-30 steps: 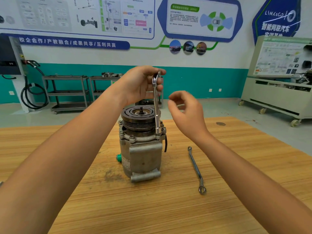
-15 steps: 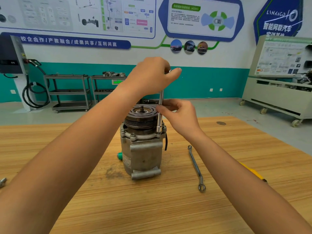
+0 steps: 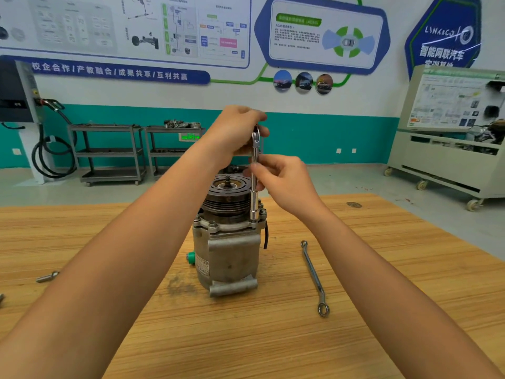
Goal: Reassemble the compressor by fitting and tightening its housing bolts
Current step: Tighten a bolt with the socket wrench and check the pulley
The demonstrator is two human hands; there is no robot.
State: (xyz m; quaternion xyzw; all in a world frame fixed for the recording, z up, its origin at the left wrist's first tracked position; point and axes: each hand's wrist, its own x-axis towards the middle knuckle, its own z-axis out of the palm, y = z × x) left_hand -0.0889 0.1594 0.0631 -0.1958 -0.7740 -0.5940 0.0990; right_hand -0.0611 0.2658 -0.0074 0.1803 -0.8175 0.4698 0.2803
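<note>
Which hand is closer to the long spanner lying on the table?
Right. The right hand pinches the upright steel socket tool mid-shaft, above the long silver ring spanner; the left hand grips the tool's top, higher and further left.

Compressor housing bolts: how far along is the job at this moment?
Done: several flange bolts sit in the compressor housing. In hand: the socket wrench stands upright on a right-side bolt; the left hand grips its top, the right hand pinches its shaft. Left: final tightness cannot be judged, and a bolt-like part lies loose on the table.
</note>
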